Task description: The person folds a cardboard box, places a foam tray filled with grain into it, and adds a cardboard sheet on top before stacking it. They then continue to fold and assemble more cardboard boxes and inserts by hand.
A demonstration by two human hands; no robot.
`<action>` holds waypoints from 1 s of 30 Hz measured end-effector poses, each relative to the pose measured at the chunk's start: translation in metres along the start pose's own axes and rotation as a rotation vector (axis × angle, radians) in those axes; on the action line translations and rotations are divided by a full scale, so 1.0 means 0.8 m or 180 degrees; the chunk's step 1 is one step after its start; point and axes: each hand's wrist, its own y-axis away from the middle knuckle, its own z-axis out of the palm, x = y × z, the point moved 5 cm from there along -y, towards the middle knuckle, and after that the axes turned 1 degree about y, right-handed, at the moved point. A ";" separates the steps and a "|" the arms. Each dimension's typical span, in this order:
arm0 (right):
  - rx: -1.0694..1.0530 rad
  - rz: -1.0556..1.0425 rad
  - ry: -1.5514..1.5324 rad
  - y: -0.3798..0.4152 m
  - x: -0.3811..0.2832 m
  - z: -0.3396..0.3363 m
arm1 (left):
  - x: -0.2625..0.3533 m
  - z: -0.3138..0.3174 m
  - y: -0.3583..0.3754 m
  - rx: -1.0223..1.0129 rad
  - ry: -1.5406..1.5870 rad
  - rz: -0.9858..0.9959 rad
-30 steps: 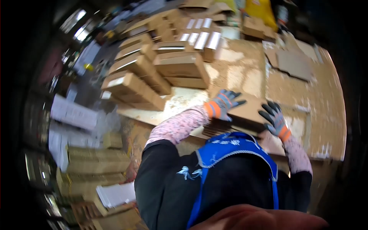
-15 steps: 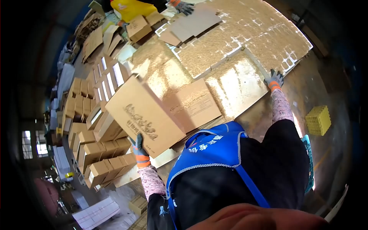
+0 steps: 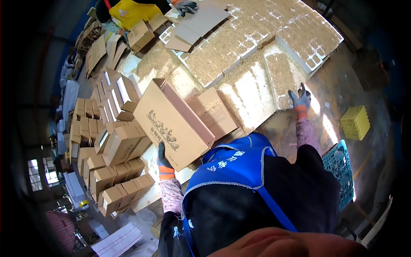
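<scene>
Gripping an open cardboard box (image 3: 173, 126) near its lower left edge, the left hand (image 3: 166, 162) has its gloved fingers closed on the cardboard, though part of that hold is hidden. The box stands tilted at the centre of the frame, printed side showing and its open side toward the upper right. Behind it lies a flat cardboard piece (image 3: 217, 113) on the table (image 3: 252, 88). Right of centre, the right hand (image 3: 301, 100) has its fingers spread just beside the near end of a brown-topped slab (image 3: 280, 77); whether they touch it, I cannot tell. More such slabs, joined in a large sheet (image 3: 257, 19), fill the top of the frame. Closed boxes (image 3: 124, 145) stand in rows left of centre. At the upper edge, a co-worker's gloved hand (image 3: 185, 6) is by a grey cardboard sheet (image 3: 200, 21). A yellow crate (image 3: 354, 123) sits at the right.
</scene>
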 end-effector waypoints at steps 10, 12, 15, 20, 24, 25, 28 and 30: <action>-0.1999 0.1019 -0.3013 0.041 -0.016 0.035 | -0.018 0.015 -0.007 -0.0314 -0.0218 -0.0150; -0.1722 -0.0166 -0.3242 0.063 -0.014 0.060 | -0.020 0.013 -0.008 -0.0335 -0.0297 -0.0034; -0.1609 -0.0241 -0.3069 0.105 -0.079 0.060 | -0.021 0.025 -0.003 -0.0364 -0.0248 0.0038; -0.1511 -0.1134 -0.3436 0.187 -0.245 0.013 | -0.022 0.016 -0.016 -0.0394 -0.0810 0.0513; -0.2147 -0.0944 -0.3797 0.238 -0.291 0.019 | -0.022 0.015 -0.023 -0.0368 -0.0599 0.0911; -0.2023 -0.1191 -0.3266 0.239 -0.288 0.038 | -0.020 0.019 -0.021 -0.0314 -0.0524 0.0993; -0.2116 -0.1889 -0.2781 0.272 -0.305 0.035 | -0.014 0.027 -0.020 -0.0513 -0.0180 0.0731; -0.2357 -0.1901 -0.2899 0.295 -0.321 0.024 | -0.014 0.020 -0.022 -0.0443 -0.0169 0.0648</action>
